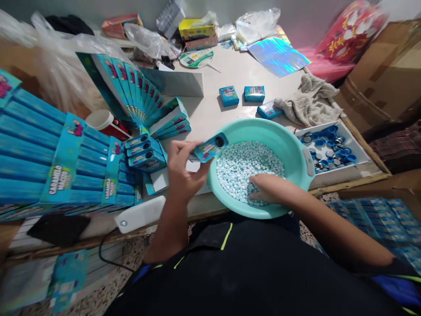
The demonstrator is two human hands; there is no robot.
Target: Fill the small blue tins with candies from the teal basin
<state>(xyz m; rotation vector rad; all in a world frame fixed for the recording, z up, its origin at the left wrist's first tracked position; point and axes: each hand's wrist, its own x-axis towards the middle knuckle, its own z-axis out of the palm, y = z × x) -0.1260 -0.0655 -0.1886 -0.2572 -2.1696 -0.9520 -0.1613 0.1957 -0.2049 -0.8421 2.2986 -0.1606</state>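
My left hand (187, 169) pinches a small blue candy box (209, 148) between thumb and fingers, just off the left rim of a mint-green basin (263, 125). A dark round opening shows at one end of this box. Inside the basin lies a heap of small white and pale blue candies (238, 164). My right hand (266, 188) curls into the heap, thumb and fingers closing round some candies; its fingertips are partly buried. Several similar boxes with round openings (147, 153) stand to the left of my left hand.
A white tray (353, 163) of blue caps is right of the basin, near a grey rag (309, 101). Behind it are small closed boxes (229, 96). Large blue display packs (59, 175) stack at left. A white power strip (141, 214) sits on the front edge.
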